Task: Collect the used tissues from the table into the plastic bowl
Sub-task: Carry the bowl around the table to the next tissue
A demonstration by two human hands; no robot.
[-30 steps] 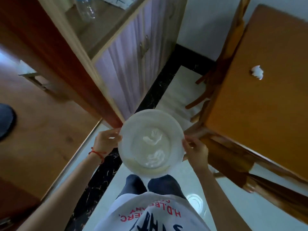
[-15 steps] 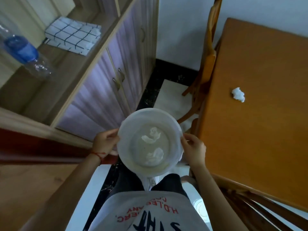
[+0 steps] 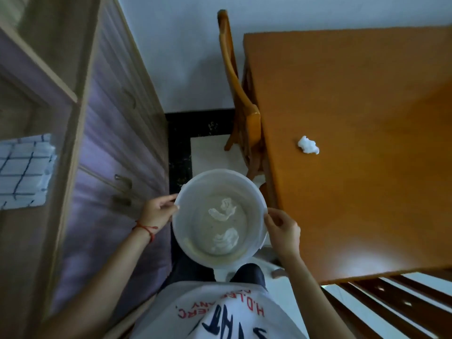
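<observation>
One crumpled tissue (image 3: 308, 145) is left on the table (image 3: 367, 167), well beyond the fingertips of the right hand (image 3: 283, 231). Two tissues (image 3: 223, 222) lie already in the bowl (image 3: 254, 192), which is gripped at opposite sides of its rim, the left hand (image 3: 157, 212) and the right hand closed on it, probably so that it is kept level and nothing falls out.

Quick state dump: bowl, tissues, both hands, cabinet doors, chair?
plastic bowl: held in the air beside the table, upright
tissues in bowl: two, crumpled
tissue on table: crumpled, not yet collected
left hand: grip on bowl rim
right hand: grip on bowl rim
cabinet doors: closed
chair: pushed against table
</observation>
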